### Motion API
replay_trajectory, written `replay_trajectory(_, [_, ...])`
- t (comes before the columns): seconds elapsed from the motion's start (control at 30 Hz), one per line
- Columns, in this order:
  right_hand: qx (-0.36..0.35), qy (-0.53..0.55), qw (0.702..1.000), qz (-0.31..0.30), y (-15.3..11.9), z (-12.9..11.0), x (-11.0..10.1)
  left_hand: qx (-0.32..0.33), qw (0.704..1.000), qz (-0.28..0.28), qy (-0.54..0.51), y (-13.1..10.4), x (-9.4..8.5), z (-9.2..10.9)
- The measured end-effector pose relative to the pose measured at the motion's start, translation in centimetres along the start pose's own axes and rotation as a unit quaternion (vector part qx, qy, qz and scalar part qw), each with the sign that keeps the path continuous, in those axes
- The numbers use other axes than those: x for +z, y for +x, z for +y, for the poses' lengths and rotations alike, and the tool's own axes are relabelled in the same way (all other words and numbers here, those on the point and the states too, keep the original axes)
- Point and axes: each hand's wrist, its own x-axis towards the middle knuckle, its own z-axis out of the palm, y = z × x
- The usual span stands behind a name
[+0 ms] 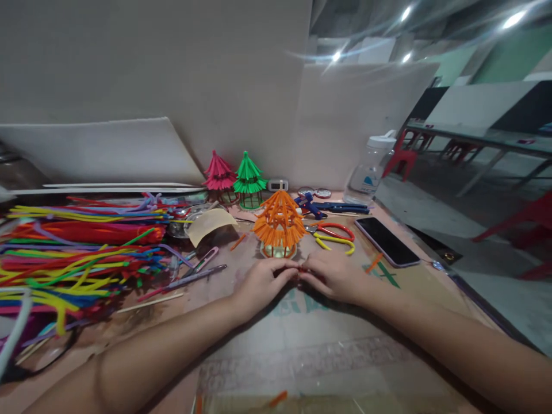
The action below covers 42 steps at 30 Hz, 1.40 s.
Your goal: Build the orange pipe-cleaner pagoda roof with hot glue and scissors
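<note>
My left hand (266, 283) and my right hand (331, 275) meet at the fingertips, low over the work surface. Both are closed in a pinch, and whatever sits between the fingers is too small and hidden to name. Just beyond them stands a little orange hut-like model (279, 221) with a tiered fringed roof, apparently of pipe cleaners, on a round open base. Pliers (336, 234) with red and yellow handles lie beyond my right hand. A short orange piece (374, 261) rests near my right wrist, and another orange piece (238, 241) lies left of the model.
Piles of coloured pipe cleaners (86, 247) cover the left side. A pink model (219, 172) and a green model (250, 178) stand at the back. A blue glue gun (311, 204), a phone (387, 241) and a clear bottle (370, 169) are on the right.
</note>
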Motion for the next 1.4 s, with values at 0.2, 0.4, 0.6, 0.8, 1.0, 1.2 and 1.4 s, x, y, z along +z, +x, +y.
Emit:
replay_trajectory(0.2, [0.117,0.100,0.988,-0.013,0.1,-1.3,0.9,-0.047,0.998,0.008,-0.045,-0.1,0.0,0.0])
replay_trajectory(0.4, [0.279,0.294,0.910,-0.088,0.7,-2.8,-0.4,-0.053,0.998,0.011,-0.041,-0.1,-0.2,-0.1])
replay_trajectory(0.6, [0.364,0.529,0.758,-0.116,1.2,-3.3,-0.6,-0.013,1.000,0.008,-0.025,-0.6,-0.3,-0.1])
replay_trajectory(0.8, [0.370,0.501,0.777,-0.097,1.2,-3.0,-0.3,-0.020,0.999,0.017,-0.033,-0.5,-0.5,0.1])
replay_trajectory(1.0, [0.351,0.414,0.830,-0.131,1.5,-3.3,-1.7,-0.008,0.999,0.044,-0.017,-0.8,-0.4,0.0])
replay_trajectory(1.2, [0.320,0.343,0.882,-0.043,2.1,-3.1,-4.3,0.160,0.983,0.086,0.036,-0.5,-4.3,3.6])
replay_trajectory(1.4, [0.284,0.341,0.896,-0.006,4.4,-2.7,-7.0,0.071,0.971,0.192,0.122,5.2,-11.6,7.7])
